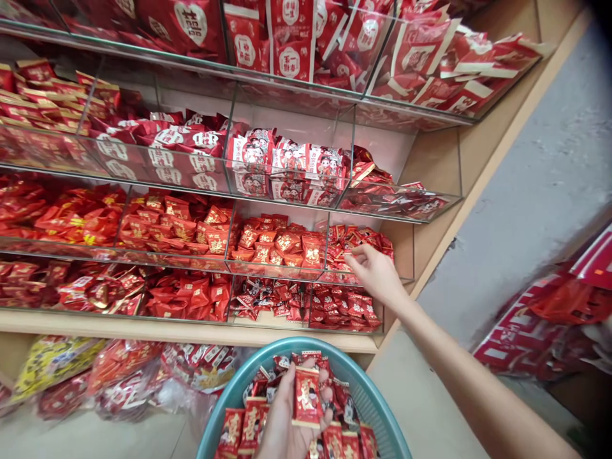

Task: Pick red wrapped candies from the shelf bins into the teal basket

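My left hand point(280, 421) is closed around a red wrapped candy point(306, 396) with gold print, held up over a teal plastic basket point(229, 386). Below and around it the basket holds many similar red candies point(252, 423). My right hand point(377, 273) reaches to the right-end compartment of a lower shelf, at the front of a pile of small red candies point(354, 237). Its fingers are bent and pressed together at the tips; whether anything is between them cannot be made out.
Clear-walled shelf compartments with red packets point(289, 158) rise in front of me. A wooden side panel point(478, 172) bounds them on the right, beside a grey wall point(540, 159). Plastic bags of goods point(124, 376) lie under the bottom shelf. More red packages point(530, 325) are at far right.
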Motion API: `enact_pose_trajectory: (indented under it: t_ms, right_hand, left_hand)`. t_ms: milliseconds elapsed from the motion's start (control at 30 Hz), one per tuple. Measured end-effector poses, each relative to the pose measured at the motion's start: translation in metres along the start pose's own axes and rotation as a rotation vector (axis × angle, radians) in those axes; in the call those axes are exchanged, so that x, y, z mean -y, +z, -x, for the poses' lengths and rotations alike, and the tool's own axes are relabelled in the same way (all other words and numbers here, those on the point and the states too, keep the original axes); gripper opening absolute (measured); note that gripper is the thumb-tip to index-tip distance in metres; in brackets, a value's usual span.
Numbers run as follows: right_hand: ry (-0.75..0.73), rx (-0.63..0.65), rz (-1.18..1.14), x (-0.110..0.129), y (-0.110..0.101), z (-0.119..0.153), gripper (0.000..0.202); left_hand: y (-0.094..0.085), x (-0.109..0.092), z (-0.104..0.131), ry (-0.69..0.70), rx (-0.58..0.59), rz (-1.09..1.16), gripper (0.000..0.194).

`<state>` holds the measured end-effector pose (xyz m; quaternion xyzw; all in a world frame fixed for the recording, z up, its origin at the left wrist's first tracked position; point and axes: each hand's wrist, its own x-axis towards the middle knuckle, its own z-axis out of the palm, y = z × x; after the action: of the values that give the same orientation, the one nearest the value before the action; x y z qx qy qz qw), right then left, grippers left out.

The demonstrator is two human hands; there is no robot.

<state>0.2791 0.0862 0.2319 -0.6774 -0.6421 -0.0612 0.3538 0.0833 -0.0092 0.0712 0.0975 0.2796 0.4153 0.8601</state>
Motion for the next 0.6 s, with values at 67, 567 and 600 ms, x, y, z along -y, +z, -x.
enact_pose_trajectory:
  t_ms: [67,567,600]
  right_hand:
    - [0.147,0.089,0.144,-0.014,0.0,-0.026,0.029]
    - [0.344,0.449,0.392,-0.033,0.029,-0.062,0.047]
    - [0.344,0.453,0.395,-0.033,0.03,-0.064,0.049]
  left_hand:
    - [0.001,-0.002,0.003,-0.028,-0.023,-0.009,0.047]
    - [-0.007,-0.008,0.008,0.014,-0.059,-0.001,0.039]
    - [-0.009,-0.008,0.008,0.017,-0.052,0.006,0.038]
